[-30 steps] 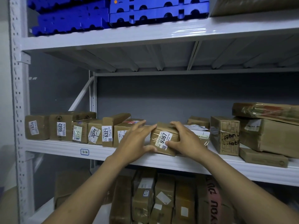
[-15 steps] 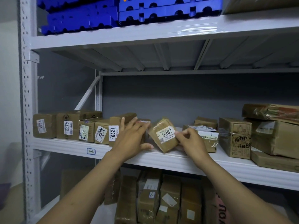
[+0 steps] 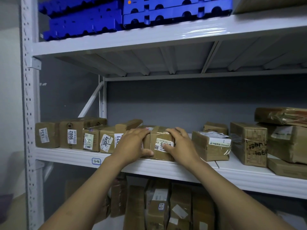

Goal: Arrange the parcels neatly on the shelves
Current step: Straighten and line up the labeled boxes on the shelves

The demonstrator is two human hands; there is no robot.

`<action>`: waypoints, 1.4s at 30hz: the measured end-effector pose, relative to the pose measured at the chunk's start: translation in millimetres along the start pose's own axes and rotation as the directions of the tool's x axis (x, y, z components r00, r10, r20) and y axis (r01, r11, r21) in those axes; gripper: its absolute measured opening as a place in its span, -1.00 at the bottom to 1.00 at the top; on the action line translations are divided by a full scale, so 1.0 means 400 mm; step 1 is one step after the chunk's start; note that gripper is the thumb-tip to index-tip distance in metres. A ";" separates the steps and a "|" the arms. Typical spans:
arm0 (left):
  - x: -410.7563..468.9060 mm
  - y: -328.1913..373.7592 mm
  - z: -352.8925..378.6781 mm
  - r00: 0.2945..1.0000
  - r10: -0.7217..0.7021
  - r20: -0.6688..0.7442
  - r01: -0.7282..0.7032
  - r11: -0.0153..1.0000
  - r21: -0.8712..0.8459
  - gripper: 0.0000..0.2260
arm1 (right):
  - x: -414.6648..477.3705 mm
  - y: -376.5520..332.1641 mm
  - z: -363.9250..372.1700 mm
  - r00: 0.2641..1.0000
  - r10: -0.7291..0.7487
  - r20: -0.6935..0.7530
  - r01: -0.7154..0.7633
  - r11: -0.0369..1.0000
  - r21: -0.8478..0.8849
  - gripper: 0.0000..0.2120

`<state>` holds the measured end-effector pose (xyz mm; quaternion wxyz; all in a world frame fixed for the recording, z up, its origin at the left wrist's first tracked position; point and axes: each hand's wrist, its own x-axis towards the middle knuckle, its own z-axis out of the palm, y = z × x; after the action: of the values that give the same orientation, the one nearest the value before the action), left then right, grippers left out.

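1. Two hands frame one small brown parcel at the front edge of the middle shelf. It stands square and touches the end of the labelled row on its left.
2. The left hand bends its fingers over the top at the parcel's left edge, with the thumb at the lower front corner. The right hand curls over the top right corner, thumb pressed on the front label. Both have hold of it.
3. The taped cardboard looks stiff and, at this size, probably light. The glossy tape may be a little slick. The two side faces, or top and bottom, look like the safest places to hold, rather than the label.
4. The thumb covers most of the parcel's label; a "9" and a square code show.
5. The row reads 1834 and 9082, then a handwritten sticker I read as "3002", and one ending "321".
6. The shelf tag says "6-2".
7. Just to the right, a wrapped parcel carries a green-logo label too small to read. The marker scrawl on the carton beyond it is illegible.
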<state>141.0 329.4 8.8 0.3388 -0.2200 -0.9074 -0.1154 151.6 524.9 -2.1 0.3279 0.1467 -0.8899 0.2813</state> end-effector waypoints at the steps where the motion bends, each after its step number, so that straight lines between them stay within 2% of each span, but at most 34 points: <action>1: -0.001 0.000 0.000 1.000 -0.007 -0.003 0.007 1.000 -0.004 -0.23 | 0.001 -0.002 0.009 1.000 -0.005 -0.016 0.005 1.000 -0.014 -0.48; 5: -0.007 -0.003 0.006 0.999 0.009 -0.043 -0.010 1.000 -0.022 -0.27 | 0.008 -0.010 0.008 0.998 -0.069 0.000 0.069 0.995 -0.068 -0.46; 9: -0.002 0.016 -0.001 0.999 -0.008 -0.033 0.008 1.000 0.020 -0.41 | -0.006 -0.018 -0.051 0.985 -0.084 0.150 0.098 0.991 -0.087 -0.34; 10: 0.001 0.025 -0.004 0.999 -0.018 -0.027 0.019 0.999 0.031 -0.42 | -0.014 -0.016 -0.073 0.983 -0.080 0.165 0.106 0.983 -0.152 -0.33; 12: 0.012 0.051 -0.008 0.999 -0.024 -0.034 0.026 0.998 0.054 -0.42 | -0.028 0.001 -0.123 0.992 -0.064 0.107 0.097 0.939 -0.329 -0.37; 16: 0.048 0.128 -0.007 0.997 0.049 -0.063 -0.044 0.996 0.084 -0.47 | -0.039 0.076 -0.215 0.996 0.027 -0.087 -0.067 0.861 -0.504 -0.52; 20: 0.084 0.194 0.012 0.995 0.098 -0.015 -0.095 0.986 0.138 -0.54 | -0.041 0.143 -0.239 0.965 0.260 -0.015 -0.222 0.789 -0.573 -0.32; 22: 0.093 0.209 0.028 0.996 0.088 0.008 -0.088 0.983 0.159 -0.55 | -0.045 0.157 -0.232 0.953 0.304 -0.014 -0.258 0.782 -0.567 -0.33; 24: 0.096 0.219 0.040 0.997 0.081 0.010 -0.081 0.976 0.203 -0.56 | -0.051 0.166 -0.227 0.956 0.284 -0.066 -0.273 0.789 -0.551 -0.41; 26: 0.098 0.225 0.051 0.996 0.087 -0.022 -0.080 0.970 0.229 -0.56 | -0.061 0.175 -0.226 0.958 0.233 -0.165 -0.283 0.856 -0.433 -0.48; 28: 0.099 0.239 0.057 0.986 0.117 -0.121 -0.101 0.986 0.130 -0.56 | -0.074 0.184 -0.235 0.934 0.206 -0.291 -0.253 0.958 -0.137 -0.55; 30: 0.103 0.271 0.054 0.961 0.092 -0.261 -0.135 0.979 -0.153 -0.54 | -0.086 0.189 -0.253 0.912 0.211 -0.353 -0.142 0.967 0.210 -0.59; 31: 0.109 0.292 0.051 0.954 0.014 -0.298 -0.117 0.937 -0.329 -0.49 | -0.093 0.187 -0.265 0.918 0.202 -0.340 -0.080 0.937 0.341 -0.59; 32: 0.114 0.313 0.044 0.960 -0.090 -0.265 -0.060 0.859 -0.509 -0.41 | -0.101 0.186 -0.277 0.934 0.185 -0.305 -0.029 0.891 0.453 -0.58; 33: 0.119 0.333 0.033 0.970 -0.182 -0.158 0.027 0.732 -0.681 -0.31 | -0.109 0.185 -0.289 0.952 0.161 -0.262 0.007 0.840 0.543 -0.57; 35: 0.127 0.362 0.020 0.970 -0.225 0.092 0.173 0.373 -0.911 -0.11 | -0.123 0.189 -0.311 0.977 0.118 -0.177 0.017 0.785 0.619 -0.53; 36: 0.127 0.369 0.020 0.967 -0.207 0.147 0.200 0.263 -0.944 -0.06 | -0.129 0.193 -0.319 0.985 0.095 -0.146 0.011 0.803 0.595 -0.48; 37: 0.122 0.374 0.022 0.973 -0.181 0.146 0.190 0.257 -0.947 -0.07 | -0.134 0.198 -0.325 0.991 0.073 -0.115 0.000 0.843 0.538 -0.43; 39: 0.109 0.379 0.030 0.989 -0.127 0.074 0.122 0.424 -0.897 -0.16 | -0.143 0.200 -0.333 0.998 0.049 -0.037 -0.028 0.899 0.438 -0.33; 40: 0.103 0.380 0.036 0.995 -0.094 0.042 0.084 0.503 -0.860 -0.20 | -0.146 0.199 -0.335 0.999 0.050 0.004 -0.047 0.890 0.453 -0.31; 42: 0.094 0.376 0.051 1.000 -0.020 0.021 0.029 0.567 -0.824 -0.27 | -0.153 0.190 -0.340 0.996 0.081 0.049 -0.094 0.812 0.576 -0.33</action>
<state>176.0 480.4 27.8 0.1916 -0.3403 -0.7541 -0.5281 231.4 671.4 11.5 0.2447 0.2014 -0.7720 0.5510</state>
